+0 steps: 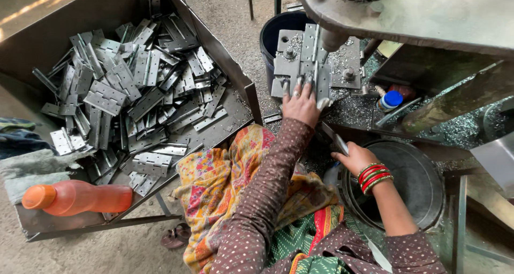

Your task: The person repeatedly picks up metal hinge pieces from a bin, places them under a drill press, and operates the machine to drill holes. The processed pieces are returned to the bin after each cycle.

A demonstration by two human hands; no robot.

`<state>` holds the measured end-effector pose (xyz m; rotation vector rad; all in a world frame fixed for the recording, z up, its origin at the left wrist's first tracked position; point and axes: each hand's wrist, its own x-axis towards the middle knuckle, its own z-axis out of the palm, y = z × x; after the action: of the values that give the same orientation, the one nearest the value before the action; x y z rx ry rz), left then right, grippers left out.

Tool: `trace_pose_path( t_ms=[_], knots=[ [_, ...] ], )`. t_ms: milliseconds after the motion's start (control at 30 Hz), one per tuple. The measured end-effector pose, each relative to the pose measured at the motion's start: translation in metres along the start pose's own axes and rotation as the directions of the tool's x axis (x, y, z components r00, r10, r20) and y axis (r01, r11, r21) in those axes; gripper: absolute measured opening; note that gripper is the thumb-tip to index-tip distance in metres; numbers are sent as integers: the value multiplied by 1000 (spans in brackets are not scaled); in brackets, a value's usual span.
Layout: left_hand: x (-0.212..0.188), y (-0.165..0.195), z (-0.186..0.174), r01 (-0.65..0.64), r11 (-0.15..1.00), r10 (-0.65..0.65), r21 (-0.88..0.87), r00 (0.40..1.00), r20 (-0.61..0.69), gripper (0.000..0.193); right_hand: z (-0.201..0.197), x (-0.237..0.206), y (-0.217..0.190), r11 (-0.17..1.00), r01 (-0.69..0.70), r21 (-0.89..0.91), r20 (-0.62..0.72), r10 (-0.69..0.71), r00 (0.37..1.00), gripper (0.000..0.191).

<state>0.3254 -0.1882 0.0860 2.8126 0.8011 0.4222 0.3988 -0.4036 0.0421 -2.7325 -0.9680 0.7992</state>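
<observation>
My left hand reaches forward to the grey metal fixture under a drill press and presses on a metal hinge plate lying there. The drill spindle hangs just above and to the right of my fingers. My right hand, with red and green bangles at the wrist, holds a flat metal hinge over a round dark metal tub. Metal shavings cover the machine table around the fixture.
A large metal tray at left holds several loose steel hinges. An orange plastic bottle lies on its near corner. A dark bucket stands behind the fixture. A small blue-capped bottle sits on the machine table.
</observation>
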Motion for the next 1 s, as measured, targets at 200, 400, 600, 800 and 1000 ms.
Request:
trace_pose_path(
  t_ms=[200, 400, 600, 800, 1000],
  knots=[
    [6, -5, 5, -6, 999, 8, 32, 997, -75, 44, 40, 4, 18, 1000, 11, 22, -35, -10, 999, 55],
    [5, -12, 0, -20, 1000, 19, -2, 989, -146, 39, 107, 2, 23, 997, 48, 53, -242, -34, 970, 53],
    [0, -7, 2, -19, 1000, 20, 16, 996, -86, 34, 60, 9, 23, 999, 21, 36, -99, -17, 995, 55],
    [43, -10, 27, -9, 994, -2, 109, 996, 92, 35, 48, 8, 27, 999, -5, 40, -57, 8, 998, 53],
    [44, -11, 34, 20, 992, -32, 122, 994, 105, 41, 89, 5, 37, 993, 86, 84, -153, -72, 986, 54]
  ],
)
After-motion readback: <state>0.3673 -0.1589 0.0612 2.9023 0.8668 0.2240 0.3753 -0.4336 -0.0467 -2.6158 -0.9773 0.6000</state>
